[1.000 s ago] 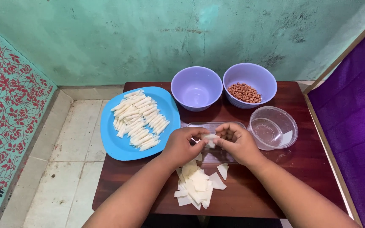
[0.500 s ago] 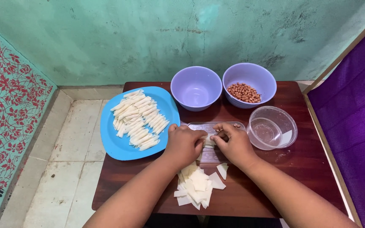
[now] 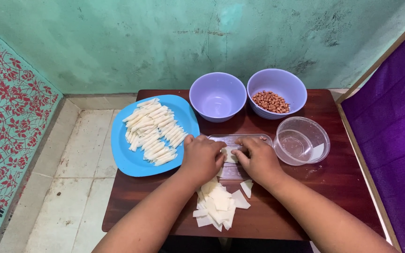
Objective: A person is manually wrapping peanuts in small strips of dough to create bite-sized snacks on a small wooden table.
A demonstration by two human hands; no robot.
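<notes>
Rolling step, as I judge it: my left hand [image 3: 202, 157] and right hand [image 3: 258, 159], fingers curled, pinch a small white pastry square [image 3: 231, 155] over the clear rectangular plastic tray [image 3: 240, 139]. Next calls for even, tight fingertip rolling.

No package with a label, no sign and no screen was visible in the view; nothing on the tabletop [image 3: 343, 182] carried any printing or writing at all.
</notes>
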